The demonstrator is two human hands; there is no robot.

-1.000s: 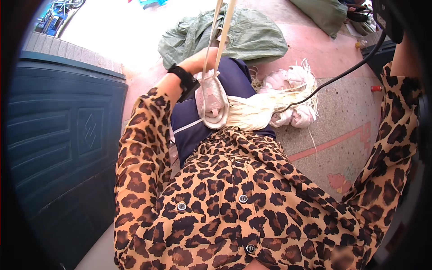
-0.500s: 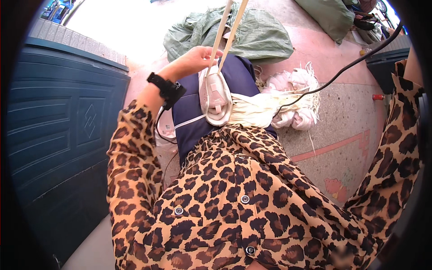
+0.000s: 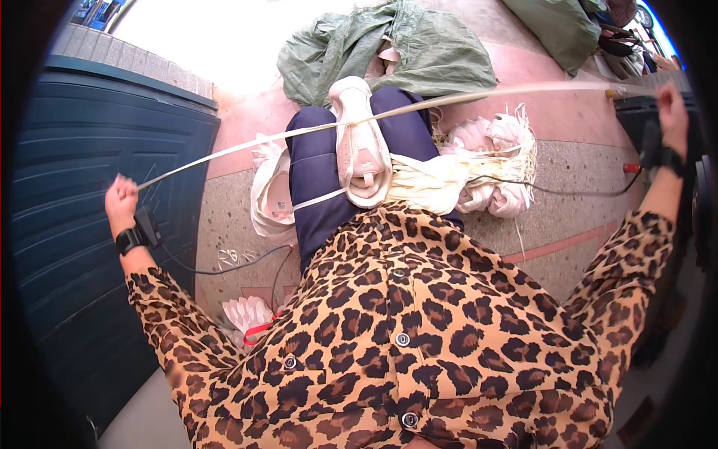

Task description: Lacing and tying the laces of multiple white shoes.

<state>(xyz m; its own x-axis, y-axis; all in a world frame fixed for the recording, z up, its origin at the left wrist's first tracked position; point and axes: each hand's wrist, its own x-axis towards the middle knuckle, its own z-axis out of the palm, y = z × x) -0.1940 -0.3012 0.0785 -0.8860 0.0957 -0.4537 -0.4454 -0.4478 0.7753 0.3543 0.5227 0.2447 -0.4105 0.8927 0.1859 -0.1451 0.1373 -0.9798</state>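
On my lap lies a pale pink and white sneaker (image 3: 360, 142), its toe pointing away from me. A cream shoelace (image 3: 247, 147) stretches out from the shoe to both sides. At the far left my left hand (image 3: 121, 200) is closed on one end of it. On the far right my right hand (image 3: 672, 116) is raised and closed around the other end, slightly blurred there. A bundle of cream laces (image 3: 426, 183) lies on my thigh just right of the shoe.
Pale shoes (image 3: 273, 198) lie on the floor left of my legs, and more pink pieces (image 3: 486, 135) sit to the right. A green sack (image 3: 441, 60) stands ahead, partly open. A dark blue door (image 3: 97, 172) is close on the left. A black cable (image 3: 553, 191) runs rightward.
My left hand has swung from above the shoe out to the far left. My right forearm has come into fuller view. The lace, upright before, is now spread sideways.
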